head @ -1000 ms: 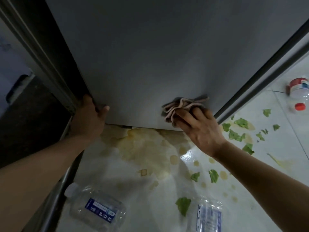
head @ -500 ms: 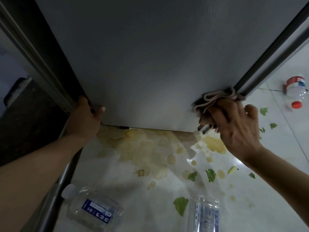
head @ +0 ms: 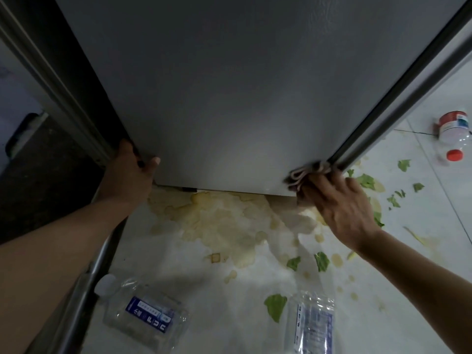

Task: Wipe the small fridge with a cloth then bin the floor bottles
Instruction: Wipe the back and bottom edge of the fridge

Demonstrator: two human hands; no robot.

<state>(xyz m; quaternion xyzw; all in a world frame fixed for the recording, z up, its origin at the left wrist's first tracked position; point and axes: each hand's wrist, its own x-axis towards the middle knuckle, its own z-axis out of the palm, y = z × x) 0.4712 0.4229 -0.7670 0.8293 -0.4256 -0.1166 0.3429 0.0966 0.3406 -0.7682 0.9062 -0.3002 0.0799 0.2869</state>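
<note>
Wiping underway: right hand (head: 342, 208) pinched cloth (head: 306, 172) at fridge (head: 229, 98) corner, left hand (head: 127, 175) gripped its edge; three bottles (head: 145, 320) lay unbinned below.

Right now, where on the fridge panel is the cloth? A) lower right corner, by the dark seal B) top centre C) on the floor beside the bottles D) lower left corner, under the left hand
A: the right hand presses the bunched cloth against the lower right corner of the grey fridge panel, just beside the dark seal; the left hand holds the opposite corner.
</note>
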